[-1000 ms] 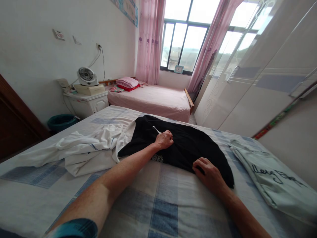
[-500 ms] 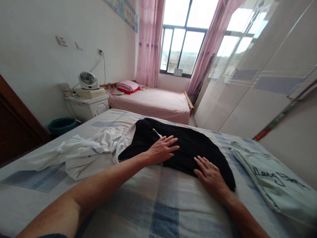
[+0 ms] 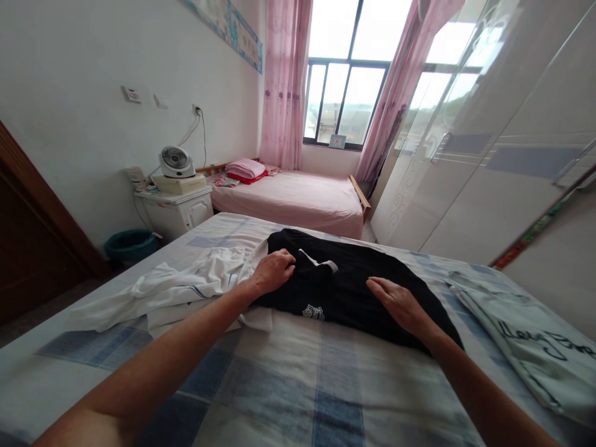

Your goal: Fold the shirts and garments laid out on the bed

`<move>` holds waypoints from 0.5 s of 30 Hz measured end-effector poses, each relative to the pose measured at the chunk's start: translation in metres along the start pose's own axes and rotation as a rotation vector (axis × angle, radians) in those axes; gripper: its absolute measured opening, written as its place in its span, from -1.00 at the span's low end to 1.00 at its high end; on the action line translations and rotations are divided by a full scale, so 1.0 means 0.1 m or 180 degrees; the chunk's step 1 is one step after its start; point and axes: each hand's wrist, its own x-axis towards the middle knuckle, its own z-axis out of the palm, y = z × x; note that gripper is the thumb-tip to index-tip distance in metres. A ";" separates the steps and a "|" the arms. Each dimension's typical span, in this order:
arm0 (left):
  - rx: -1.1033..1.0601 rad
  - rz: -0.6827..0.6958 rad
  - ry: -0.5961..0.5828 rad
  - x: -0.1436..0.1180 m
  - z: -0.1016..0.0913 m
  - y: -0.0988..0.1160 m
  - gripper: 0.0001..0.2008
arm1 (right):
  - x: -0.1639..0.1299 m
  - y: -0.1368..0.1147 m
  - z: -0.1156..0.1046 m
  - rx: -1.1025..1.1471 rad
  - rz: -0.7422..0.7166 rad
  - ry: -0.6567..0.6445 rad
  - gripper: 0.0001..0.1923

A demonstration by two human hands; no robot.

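Black T-shirt point(image 3: 354, 288) lies flat on the plaid bedsheet point(image 3: 298, 385), mid-bed, right of the white garment point(image 3: 186, 288). Left hand point(image 3: 274, 270) has fingers curled, gripping the shirt's left edge near the collar; right hand point(image 3: 398, 303) lies flat and released on its right half. For a clean fold: pin with the right palm, bring the left edge over evenly, keep the fabric taut.

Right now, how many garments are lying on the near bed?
3: a black shirt under both hands, a white garment crumpled to its left, a pale green one folded at the right. More may lie beneath.
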 end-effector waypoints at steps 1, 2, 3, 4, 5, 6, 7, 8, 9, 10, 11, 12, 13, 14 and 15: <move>-0.0030 -0.0196 -0.0023 0.07 0.01 -0.03 -0.73 | 0.10 -0.12 0.04 0.0191 0.0124 -0.0101 -0.49; -0.0065 -0.0346 -0.0062 0.14 0.03 -0.06 -0.73 | 0.19 -0.22 0.10 0.0368 0.0279 -0.0214 -0.48; -0.0097 -0.0447 -0.0112 0.22 0.05 -0.08 -0.72 | 0.28 -0.31 0.17 0.0540 0.0436 -0.0332 -0.45; -0.0124 -0.0513 -0.0168 0.30 0.08 -0.11 -0.72 | 0.37 -0.39 0.24 0.0704 0.0601 -0.0416 -0.43; -0.0153 -0.0563 -0.0225 0.38 0.10 -0.13 -0.71 | 0.45 -0.45 0.32 0.0851 0.0749 -0.0458 -0.40; -0.0203 -0.0621 -0.0295 0.46 0.12 -0.14 -0.71 | 0.53 -0.49 0.38 0.0973 0.0869 -0.0465 -0.37; -0.0266 -0.0687 -0.0370 0.52 0.14 -0.16 -0.70 | 0.60 -0.52 0.44 0.1064 0.0956 -0.0447 -0.35; -0.0338 -0.0758 -0.0436 0.58 0.16 -0.17 -0.68 | 0.66 -0.53 0.50 0.1119 0.1007 -0.0422 -0.34; -0.0415 -0.0834 -0.0484 0.63 0.19 -0.18 -0.66 | 0.70 -0.54 0.54 0.1148 0.1018 -0.0412 -0.35; -0.0497 -0.0914 -0.0508 0.67 0.22 -0.19 -0.65 | 0.74 -0.54 0.58 0.1174 0.0998 -0.0423 -0.40; -0.0584 -0.0990 -0.0512 0.70 0.25 -0.20 -0.64 | 0.77 -0.54 0.61 0.1222 0.0956 -0.0451 -0.47; -0.0682 -0.1057 -0.0503 0.73 0.29 -0.21 -0.66 | 0.78 -0.53 0.64 0.1287 0.0918 -0.0476 -0.57; -0.0797 -0.1111 -0.0488 0.75 0.32 -0.22 -0.70 | 0.78 -0.53 0.66 0.1361 0.0882 -0.0492 -0.66; -0.0930 -0.1149 -0.0475 0.76 0.35 -0.23 -0.74 | 0.77 -0.52 0.68 0.1437 0.0854 -0.0492 -0.73; -0.1082 -0.1166 -0.0470 0.77 0.38 -0.24 -0.79 | 0.76 -0.51 0.69 0.1514 0.0838 -0.0475 -0.77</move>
